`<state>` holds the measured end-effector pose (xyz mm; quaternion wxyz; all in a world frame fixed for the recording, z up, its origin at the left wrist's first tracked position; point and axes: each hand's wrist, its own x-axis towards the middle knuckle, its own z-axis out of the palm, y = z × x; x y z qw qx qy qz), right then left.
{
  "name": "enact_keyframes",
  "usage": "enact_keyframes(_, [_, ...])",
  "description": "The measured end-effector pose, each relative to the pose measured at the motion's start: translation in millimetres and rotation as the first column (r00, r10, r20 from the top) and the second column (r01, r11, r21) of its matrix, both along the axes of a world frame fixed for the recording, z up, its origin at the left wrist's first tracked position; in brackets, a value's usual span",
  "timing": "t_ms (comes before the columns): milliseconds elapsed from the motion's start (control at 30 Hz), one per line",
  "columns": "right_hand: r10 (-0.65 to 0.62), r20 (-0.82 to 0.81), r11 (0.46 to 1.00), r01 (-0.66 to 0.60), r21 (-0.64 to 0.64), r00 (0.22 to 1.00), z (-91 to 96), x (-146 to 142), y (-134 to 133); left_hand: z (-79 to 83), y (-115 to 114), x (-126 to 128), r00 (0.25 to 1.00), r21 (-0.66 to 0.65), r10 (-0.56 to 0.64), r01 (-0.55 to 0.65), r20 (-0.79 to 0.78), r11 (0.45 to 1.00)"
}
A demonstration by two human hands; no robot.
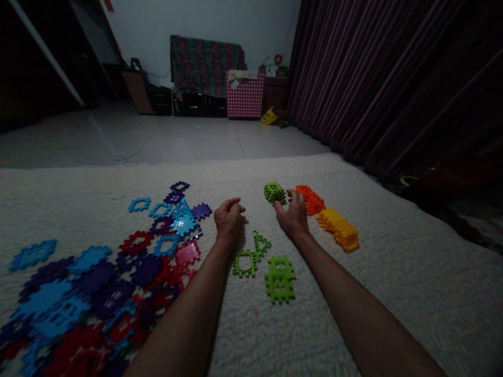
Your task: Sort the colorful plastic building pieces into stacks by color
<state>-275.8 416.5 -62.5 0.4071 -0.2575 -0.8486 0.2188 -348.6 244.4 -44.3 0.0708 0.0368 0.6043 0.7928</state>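
Observation:
My right hand (293,213) is beside a stack of light-green interlocking plastic pieces (274,192), its thumb and fingers curved and apart. The thumb tip reaches the near side of the stack; whether it touches I cannot tell. My left hand (228,220) hovers low over the mat with its fingers curled in, and no piece shows in it. Between my forearms lie a green square frame (244,263), a green triangle (260,244) and overlapping green window pieces (280,283). Right of my right hand are an orange pile (310,199) and a yellow pile (338,229).
Blue (43,299), purple (112,296) and red pieces (80,351) spread in a heap on the left, partly behind my left forearm. A pale quilted mat (396,293) covers the floor. Dark curtains (353,68) hang at the right; low furniture (196,103) stands along the far wall.

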Motion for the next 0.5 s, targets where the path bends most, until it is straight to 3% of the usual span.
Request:
enact_keyframes(133, [0.097, -0.047, 0.995, -0.098, -0.025, 0.994, 4.8, 12.1, -8.2, -2.7, 0.3, -1.8, 1.0, 0.003, -0.005, 0.005, -0.002, 1.0])
enact_keyframes(233, [0.274, -0.007, 0.953, -0.272, -0.135, 0.962, 10.5, 23.5, -23.0, -5.2, 0.5, -3.2, 1.0, 0.001, 0.015, -0.015, -0.01, 1.0])
enact_keyframes(367, [0.539, 0.116, 0.828, -0.499, -0.256, 0.834, 24.3, 37.1, -46.2, -6.1, 0.6, -2.9, 1.0, 0.002, 0.013, -0.013, -0.024, 1.0])
enact_keyframes(500, [0.742, 0.292, 0.666, -0.713, -0.218, 0.603, 37.7, 47.6, -59.4, -4.4, 0.5, -1.5, 1.0, 0.032, 0.005, -0.004, -0.014, 0.999])
